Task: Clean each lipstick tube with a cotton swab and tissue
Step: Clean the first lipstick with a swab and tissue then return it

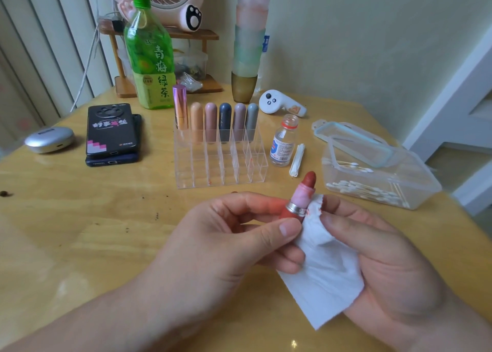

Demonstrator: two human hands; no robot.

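My left hand (234, 234) pinches the base of an uncapped red lipstick (302, 196) between thumb and fingers, the bullet pointing up and away. My right hand (378, 250) holds a white tissue (322, 272) against the lipstick's silver ring; the tissue's top edge carries a faint red smear. Behind stands a clear acrylic organizer (221, 162) with several capped lipsticks (225, 121) in its back row. A few used cotton swabs (297, 160) lie beside a small clear bottle (283, 141).
An open plastic box (380, 181) of cotton swabs sits at the right, its lid (354, 141) leaning on it. Two stacked phones (111, 133), a silver case (49, 139), a green tea bottle (150, 56), a white controller (279, 103) and stacked cups (249, 45) stand further back.
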